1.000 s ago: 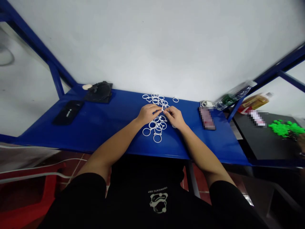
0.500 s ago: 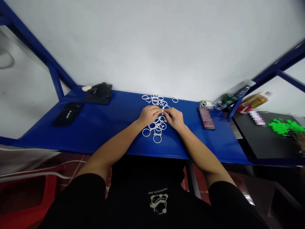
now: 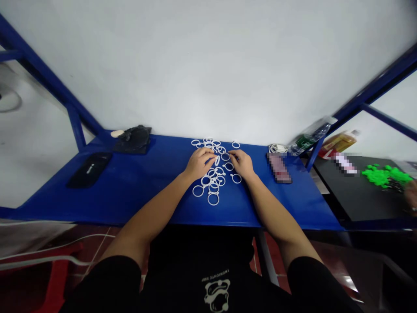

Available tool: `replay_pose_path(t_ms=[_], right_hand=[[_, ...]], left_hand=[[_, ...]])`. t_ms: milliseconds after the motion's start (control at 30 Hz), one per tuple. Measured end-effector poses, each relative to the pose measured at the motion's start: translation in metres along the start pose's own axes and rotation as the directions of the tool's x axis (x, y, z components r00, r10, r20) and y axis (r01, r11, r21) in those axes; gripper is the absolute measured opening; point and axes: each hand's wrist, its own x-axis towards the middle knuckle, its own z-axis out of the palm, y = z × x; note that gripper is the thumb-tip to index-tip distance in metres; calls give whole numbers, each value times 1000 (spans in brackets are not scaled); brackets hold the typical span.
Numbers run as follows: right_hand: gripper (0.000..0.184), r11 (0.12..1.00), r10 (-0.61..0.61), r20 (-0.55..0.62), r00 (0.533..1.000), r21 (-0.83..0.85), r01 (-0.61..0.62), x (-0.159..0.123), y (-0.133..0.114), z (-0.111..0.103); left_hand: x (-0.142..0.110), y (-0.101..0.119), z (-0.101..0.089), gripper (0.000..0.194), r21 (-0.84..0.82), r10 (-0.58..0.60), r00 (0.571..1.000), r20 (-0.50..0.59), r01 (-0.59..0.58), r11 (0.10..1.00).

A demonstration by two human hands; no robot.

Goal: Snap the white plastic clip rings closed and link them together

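White rings (image 3: 213, 174) heaped mid-surface (image 3: 146, 182); left hand (image 3: 200, 163) and right hand (image 3: 241, 163) rest on heap, grip unclear. Phone (image 3: 279, 168) right, black case (image 3: 87, 168) left; near edge open.

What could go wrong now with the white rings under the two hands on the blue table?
The white rings lie in a loose heap, some overlapping, so the left hand or right hand might lift several tangled together. One ring lies nearest the blue table front edge; a sweep could knock it off.
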Motion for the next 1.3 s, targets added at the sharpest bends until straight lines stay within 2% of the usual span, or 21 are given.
replay_pose_path(t_ms=[100, 167, 233, 333, 433, 500, 633, 700, 767, 933, 1033, 1167, 1300], right_hand=[[28, 995, 37, 104, 994, -96, -27, 6, 13, 3], [30, 984, 47, 151, 987, -176, -20, 8, 14, 9], [26, 972, 32, 179, 983, -233, 11, 9, 10, 15], [19, 970, 46, 197, 979, -242, 3, 8, 5, 22], [22, 984, 67, 157, 985, -174, -39, 4, 3, 20], [26, 994, 24, 81, 996, -108, -16, 1, 1, 17], [32, 984, -172, -45, 984, 46, 174, -4, -13, 13], [35, 958, -262, -51, 964, 110, 266, -6, -23, 14], [35, 942, -304, -40, 952, 139, 307, -8, -31, 15], [29, 923, -328, -20, 945, 205, 325, -11, -35, 16], [26, 922, -273, -55, 960, 268, 278, -13, -32, 16], [26, 944, -211, -59, 976, 247, 219, -14, -30, 19], [27, 960, -177, -92, 980, 201, 192, -14, -32, 22]], left_hand=[[-3, -1, 0, 16, -61, 31, 997, 77, -26, 998], [-5, -1, 2, 20, -99, 49, 983, 178, -32, 995], [-8, -3, 6, 29, -100, 30, 971, 238, -6, 995], [-11, -8, 9, 32, -83, -36, 966, 258, 59, 995], [-12, -15, 12, 31, -73, -123, 963, 239, 145, 987], [-12, -18, 12, 31, -89, -177, 966, 187, 196, 977], [-9, -16, 12, 33, -172, -189, 979, 76, 199, 965], [-9, -12, 12, 34, -231, -180, 982, 61, 190, 954], [-8, -8, 12, 33, -292, -178, 981, 75, 193, 937], [-11, -2, 17, 37, -407, -217, 968, 124, 248, 879], [-12, -1, 20, 35, -421, -247, 960, 136, 281, 862], [-11, -1, 21, 20, -400, -266, 957, 114, 289, 870], [-7, 3, 19, 19, -380, -262, 962, 81, 273, 884]])
